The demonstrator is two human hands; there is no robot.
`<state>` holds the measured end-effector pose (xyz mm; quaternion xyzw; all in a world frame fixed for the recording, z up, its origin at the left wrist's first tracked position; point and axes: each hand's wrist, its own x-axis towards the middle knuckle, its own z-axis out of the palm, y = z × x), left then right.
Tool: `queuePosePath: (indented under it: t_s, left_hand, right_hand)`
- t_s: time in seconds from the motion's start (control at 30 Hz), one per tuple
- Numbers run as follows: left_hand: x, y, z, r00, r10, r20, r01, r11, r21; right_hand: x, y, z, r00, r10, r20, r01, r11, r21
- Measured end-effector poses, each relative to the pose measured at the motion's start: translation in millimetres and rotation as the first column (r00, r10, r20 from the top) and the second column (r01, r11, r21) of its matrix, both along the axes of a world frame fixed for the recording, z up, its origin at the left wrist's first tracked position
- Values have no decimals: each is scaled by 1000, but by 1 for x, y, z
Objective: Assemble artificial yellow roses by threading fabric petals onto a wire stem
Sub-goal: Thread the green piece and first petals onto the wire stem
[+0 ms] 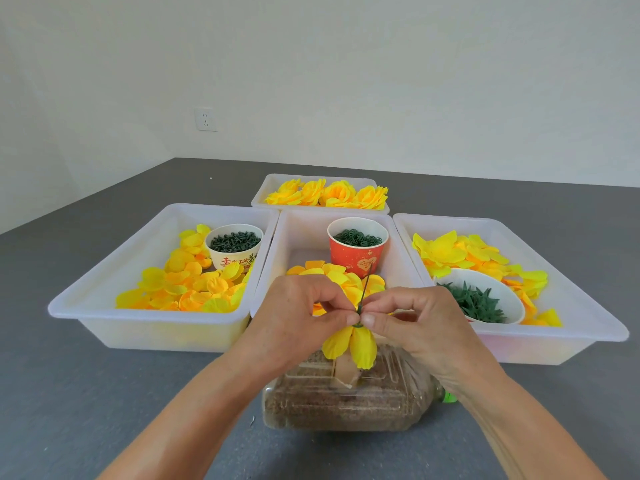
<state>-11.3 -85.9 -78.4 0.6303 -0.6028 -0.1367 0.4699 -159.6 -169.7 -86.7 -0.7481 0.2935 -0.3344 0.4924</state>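
A thin green wire stem [364, 292] stands upright between my two hands, above a sand-filled plastic bottle [349, 393] lying on its side. Yellow fabric petals [349, 344] hang on the stem just below my fingertips. My left hand [304, 306] and my right hand [408, 317] both pinch the stem at a small green piece right above the petals, thumbs nearly touching. More loose yellow petals [346, 277] lie behind my hands in the middle tray [294, 233].
A left tray [114, 271] holds loose petals and a white cup of green parts [234, 245]. A red cup of green rings [358, 245] stands in the middle tray. The right tray [554, 296] holds petals and a white bowl of green calyxes [481, 299]. Finished roses [329, 194] fill the back tray.
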Motion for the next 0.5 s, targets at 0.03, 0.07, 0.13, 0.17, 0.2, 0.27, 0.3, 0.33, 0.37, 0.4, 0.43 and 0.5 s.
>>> queuePosePath:
  t_s: [0.03,0.07,0.13,0.17,0.2,0.27,0.3,0.33,0.37,0.4,0.43,0.5]
  left_hand:
    - [0,-1,1,1000,-9,16,9,1000,7]
    - [1,-2,2,999,-18,37,17,1000,13]
    - [2,-3,2,997,-29,68,27,999,21]
    - [2,-3,2,996,-33,78,31,999,22]
    - [2,-3,2,995,-37,88,36,999,18]
    - [2,-4,1,994,-43,100,42,999,7]
    - [1,-4,0,994,-40,104,39,999,8]
    - [1,-4,0,993,-35,112,34,999,11]
    - [1,-4,0,993,-29,118,28,1000,15]
    - [1,-4,0,993,-22,114,19,1000,24]
    - [1,-3,1,995,-13,98,10,999,37]
    - [1,-3,2,999,5,44,-8,998,60]
  right_hand:
    - [0,-1,1,1000,5,-20,-5,1000,-24]
    - [0,-2,2,999,11,-39,-13,999,-48]
    - [1,-3,3,998,23,-62,-29,996,-88]
    - [1,-3,3,997,29,-66,-35,994,-101]
    - [0,-4,3,997,32,-67,-39,993,-109]
    - [0,-5,0,997,34,-67,-41,992,-121]
    - [0,-5,0,997,34,-68,-42,991,-124]
    - [0,-5,-1,997,34,-72,-43,991,-125]
    - [0,-5,-1,996,35,-77,-44,992,-120]
    - [0,-6,-1,996,35,-84,-44,993,-106]
    - [1,-7,0,995,40,-93,-47,996,-80]
    - [-1,-11,4,991,64,-120,-65,998,-7]
